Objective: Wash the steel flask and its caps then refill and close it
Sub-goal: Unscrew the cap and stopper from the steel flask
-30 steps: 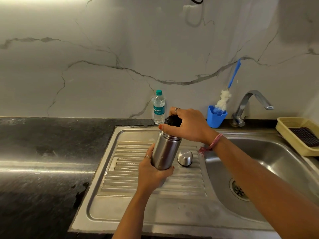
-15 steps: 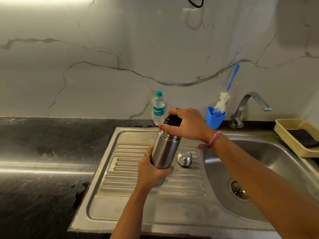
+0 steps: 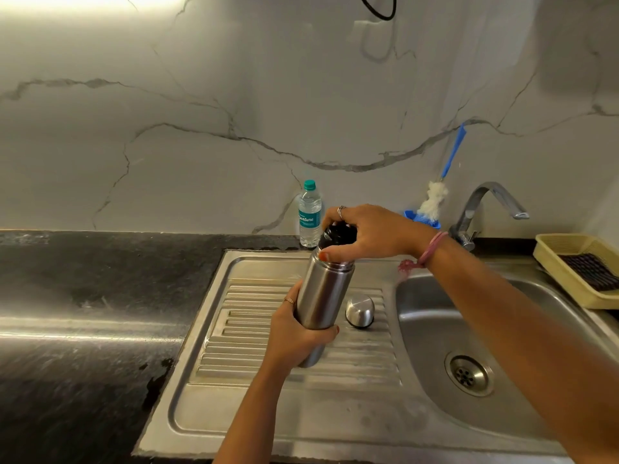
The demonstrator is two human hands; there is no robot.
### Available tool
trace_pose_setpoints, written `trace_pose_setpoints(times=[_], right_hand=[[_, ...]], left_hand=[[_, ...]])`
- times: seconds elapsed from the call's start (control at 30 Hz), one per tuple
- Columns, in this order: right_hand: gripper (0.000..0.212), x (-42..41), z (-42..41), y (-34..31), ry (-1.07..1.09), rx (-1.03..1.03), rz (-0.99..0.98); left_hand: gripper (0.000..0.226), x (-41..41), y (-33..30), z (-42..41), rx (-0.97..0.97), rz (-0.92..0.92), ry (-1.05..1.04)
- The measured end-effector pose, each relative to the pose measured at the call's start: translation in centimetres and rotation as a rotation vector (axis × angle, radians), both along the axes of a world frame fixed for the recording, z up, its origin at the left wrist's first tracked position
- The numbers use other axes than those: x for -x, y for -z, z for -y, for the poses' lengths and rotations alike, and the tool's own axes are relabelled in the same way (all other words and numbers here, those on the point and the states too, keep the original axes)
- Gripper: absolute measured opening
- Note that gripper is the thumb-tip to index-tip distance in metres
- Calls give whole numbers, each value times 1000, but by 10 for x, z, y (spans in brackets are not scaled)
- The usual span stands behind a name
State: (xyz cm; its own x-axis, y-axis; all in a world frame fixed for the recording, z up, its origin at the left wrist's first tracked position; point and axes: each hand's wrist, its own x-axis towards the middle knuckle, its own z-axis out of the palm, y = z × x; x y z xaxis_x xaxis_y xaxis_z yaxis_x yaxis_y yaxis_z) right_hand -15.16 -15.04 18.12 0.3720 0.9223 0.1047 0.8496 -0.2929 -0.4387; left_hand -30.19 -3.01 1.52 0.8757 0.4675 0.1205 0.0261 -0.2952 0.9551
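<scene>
From the head camera, our left hand point(image 3: 294, 333) grips the cylindrical brushed-steel flask point(image 3: 323, 296) over the ribbed steel drainboard point(image 3: 254, 333); our right hand point(image 3: 365, 234) grips its black inner cap point(image 3: 336, 234). The domed steel outer cap point(image 3: 360, 311) rests just beside.

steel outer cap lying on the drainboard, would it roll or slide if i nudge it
The steel outer cap looks domed and smooth, so it would probably rock or roll if nudged. The drainboard ribs run toward the sink basin, so it may slide that way. It looks rigid and is probably light, being a hollow shell.
</scene>
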Motion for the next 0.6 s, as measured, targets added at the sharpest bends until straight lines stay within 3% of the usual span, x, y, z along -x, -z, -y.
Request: trace_pose_setpoints(times=[0.17,0.27,0.4,0.5,0.6], right_hand=[[52,8,-3,-19,67,321,45],[49,7,-8,-15,49,308,110],[43,-3,-2,-19,-109,229,56],[49,-9,2,-23,-242,215,-80],[66,-14,3,-32,-237,297,-168]], left_hand=[[92,-3,2,3,-52,1,-28],[93,-3,6,4,-46,0,-34],[85,-4,6,3,-16,-2,-21],[82,-5,4,1,-3,2,-14],[81,-6,5,0,-12,-7,-1]])
